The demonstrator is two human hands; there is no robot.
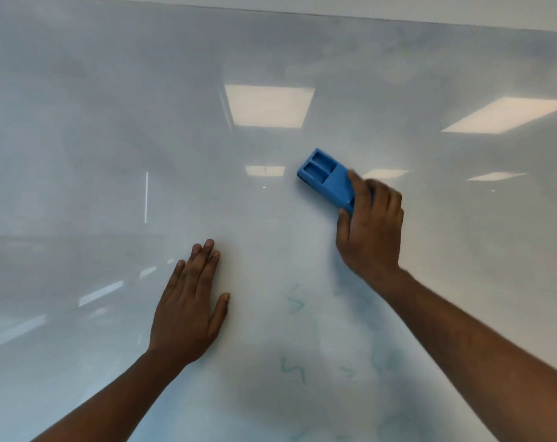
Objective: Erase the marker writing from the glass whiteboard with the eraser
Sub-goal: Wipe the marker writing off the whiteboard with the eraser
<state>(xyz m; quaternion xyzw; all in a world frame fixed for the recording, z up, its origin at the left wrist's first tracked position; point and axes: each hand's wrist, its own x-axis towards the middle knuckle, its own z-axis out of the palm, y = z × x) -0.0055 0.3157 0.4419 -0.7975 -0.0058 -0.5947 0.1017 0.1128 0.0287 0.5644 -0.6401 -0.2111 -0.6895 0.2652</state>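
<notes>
A glass whiteboard (111, 138) fills nearly the whole head view. My right hand (371, 228) grips the lower end of a blue plastic eraser (326, 177), which lies tilted against the glass right of centre, its free end pointing up and left. My left hand (191, 301) rests flat on the board with fingers spread, lower left of the eraser, holding nothing. Faint teal marker squiggles (294, 304) remain below the eraser, with more smudged teal traces (291, 368) near the bottom of the board.
The glass reflects several ceiling light panels (267, 105). The board's top edge (334, 15) meets a pale wall strip along the upper part of the view. Hazy smears cover much of the glass.
</notes>
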